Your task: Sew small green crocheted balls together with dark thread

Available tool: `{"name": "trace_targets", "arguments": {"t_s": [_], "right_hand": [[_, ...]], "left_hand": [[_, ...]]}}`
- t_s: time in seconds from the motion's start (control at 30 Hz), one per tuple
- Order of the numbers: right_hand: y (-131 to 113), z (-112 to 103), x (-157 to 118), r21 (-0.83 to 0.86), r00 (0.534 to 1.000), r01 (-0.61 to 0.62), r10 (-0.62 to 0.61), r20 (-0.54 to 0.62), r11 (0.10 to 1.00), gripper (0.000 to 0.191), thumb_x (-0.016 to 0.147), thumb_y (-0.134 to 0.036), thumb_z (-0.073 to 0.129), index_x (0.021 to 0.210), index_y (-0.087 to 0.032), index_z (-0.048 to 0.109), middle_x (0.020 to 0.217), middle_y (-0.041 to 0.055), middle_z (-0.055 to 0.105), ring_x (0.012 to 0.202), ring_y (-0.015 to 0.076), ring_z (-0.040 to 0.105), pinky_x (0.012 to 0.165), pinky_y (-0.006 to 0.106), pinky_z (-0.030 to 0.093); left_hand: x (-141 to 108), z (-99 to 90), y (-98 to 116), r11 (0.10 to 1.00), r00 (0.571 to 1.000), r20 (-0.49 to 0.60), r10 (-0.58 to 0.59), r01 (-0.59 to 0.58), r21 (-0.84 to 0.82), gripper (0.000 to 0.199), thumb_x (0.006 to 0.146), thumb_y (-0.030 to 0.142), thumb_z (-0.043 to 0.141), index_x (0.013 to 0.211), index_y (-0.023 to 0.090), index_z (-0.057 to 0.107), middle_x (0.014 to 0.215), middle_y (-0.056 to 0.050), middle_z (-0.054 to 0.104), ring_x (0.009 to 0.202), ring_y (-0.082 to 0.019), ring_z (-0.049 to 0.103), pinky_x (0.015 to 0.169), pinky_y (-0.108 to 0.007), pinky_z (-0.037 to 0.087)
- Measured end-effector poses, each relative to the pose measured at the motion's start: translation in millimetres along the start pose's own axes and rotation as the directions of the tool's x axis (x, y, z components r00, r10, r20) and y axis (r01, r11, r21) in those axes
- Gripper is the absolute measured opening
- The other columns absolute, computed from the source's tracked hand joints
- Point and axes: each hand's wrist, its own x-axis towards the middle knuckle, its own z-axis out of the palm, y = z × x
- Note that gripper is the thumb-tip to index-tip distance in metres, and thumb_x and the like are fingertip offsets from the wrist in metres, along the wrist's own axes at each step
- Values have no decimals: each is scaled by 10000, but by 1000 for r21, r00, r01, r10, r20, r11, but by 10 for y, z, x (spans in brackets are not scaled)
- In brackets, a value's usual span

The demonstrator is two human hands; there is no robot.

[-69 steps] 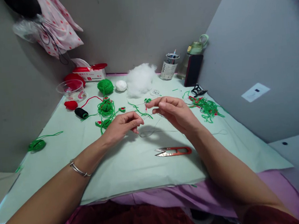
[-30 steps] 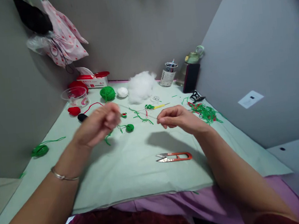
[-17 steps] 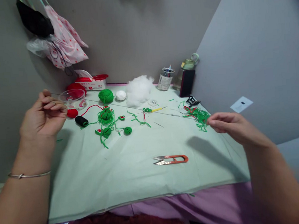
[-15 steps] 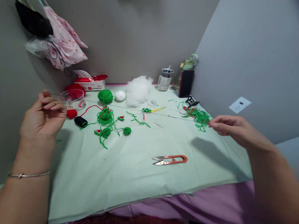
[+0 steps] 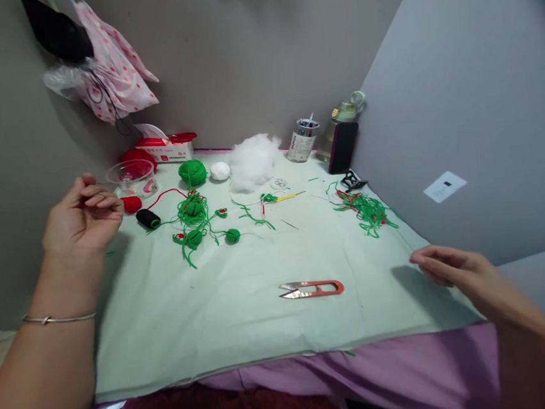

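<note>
My left hand (image 5: 83, 213) is raised at the left, near the clear plastic tub (image 5: 131, 173). Its fingers are curled, with thumb and forefinger together; whatever sits in the pinch is too fine to see. Over the right edge of the table hovers my right hand (image 5: 450, 271), fingertips pressed together, and what they hold, if anything, cannot be made out. Beyond it lies a tangle of green and red yarn scraps (image 5: 369, 211). Orange thread snips (image 5: 312, 289) lie between my hands. Small green crocheted pieces (image 5: 192, 209) with loose yarn tails are at left centre.
Along the back stand a tissue box (image 5: 166, 150), green yarn ball (image 5: 192, 172), white stuffing (image 5: 253, 161), a can (image 5: 302, 140), a phone (image 5: 343, 147) and a bottle (image 5: 345, 110). A yellow-handled crochet hook (image 5: 288, 196) and a black thread spool (image 5: 148, 219) lie nearer.
My right hand has moved away from the yarn scraps, toward me and to the right. The dark thread that stretched between both hands no longer shows clearly. My left hand has barely moved.
</note>
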Motion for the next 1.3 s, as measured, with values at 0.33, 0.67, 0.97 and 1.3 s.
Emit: {"name": "trace_targets", "arguments": {"t_s": [0.33, 0.67, 0.97, 1.3], "right_hand": [[-891, 847, 158, -121, 844, 496, -444, 302, 860, 295, 876, -482, 632, 827, -203, 717, 852, 88, 698, 775, 220, 604, 716, 332, 440], [-1422, 2039, 450, -547, 584, 796, -563, 584, 259, 227, 952, -140, 467, 904, -146, 688, 992, 113, 661, 753, 175, 570, 570, 298, 231], [-1424, 1684, 724, 350, 719, 492, -599, 353, 797, 74, 775, -244, 620, 746, -176, 627, 955, 62, 675, 863, 176, 596, 744, 295, 451], [-1268, 939, 1127, 784, 900, 317, -430, -71, 534, 240, 669, -337, 700, 707, -245, 481, 774, -3, 542, 733, 146, 531, 633, 259, 481]], "left_hand": [[-17, 57, -105, 995, 992, 76, -102, 101, 12, 222, 1028, 164, 420, 842, 168, 541, 510, 61, 488, 425, -33, 423, 448, -150, 396], [-28, 26, -118, 993, 990, 82, -115, 115, 10, 220, 1026, 162, 430, 832, 161, 533, 519, 61, 479, 431, -36, 414, 447, -154, 393], [24, -59, -53, 997, 997, 5, -78, 78, 5, 190, 1005, 134, 460, 839, 166, 548, 520, 67, 443, 427, -29, 382, 445, -139, 349], [98, -161, -30, 997, 984, -179, -24, 36, 63, 245, 1024, 81, 338, 963, 134, 570, 460, 86, 419, 370, -29, 349, 415, -122, 347]]}}
